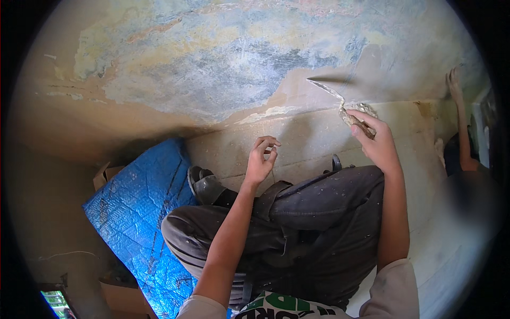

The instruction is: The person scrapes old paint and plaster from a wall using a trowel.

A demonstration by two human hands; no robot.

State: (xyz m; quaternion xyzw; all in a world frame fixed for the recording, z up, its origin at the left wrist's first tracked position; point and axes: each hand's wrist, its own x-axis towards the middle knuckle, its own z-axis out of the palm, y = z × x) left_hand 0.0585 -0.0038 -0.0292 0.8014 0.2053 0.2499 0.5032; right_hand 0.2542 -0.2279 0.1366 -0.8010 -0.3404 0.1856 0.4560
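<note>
My right hand (376, 139) grips the worn handle of a small pointed trowel (327, 89). Its blade points up and left, edge-on to me, close to the wall (223, 67), and throws a dark shadow there. Patchy blue, yellow and grey paint covers much of that wall, with bare tan areas along its lower part. Above the tiled floor, my left hand (263, 157) hangs with bent fingers and holds nothing. A small heap of pale debris (363, 108) lies at the foot of the wall, partly hidden behind my right hand.
A blue tarpaulin (139, 207) lies at my left, over or beside cardboard boxes (123, 295). My bent legs (318, 203) and a sandalled foot (205, 185) are below my hands. At the far right, another person's raised hand (454, 85) is by the wall.
</note>
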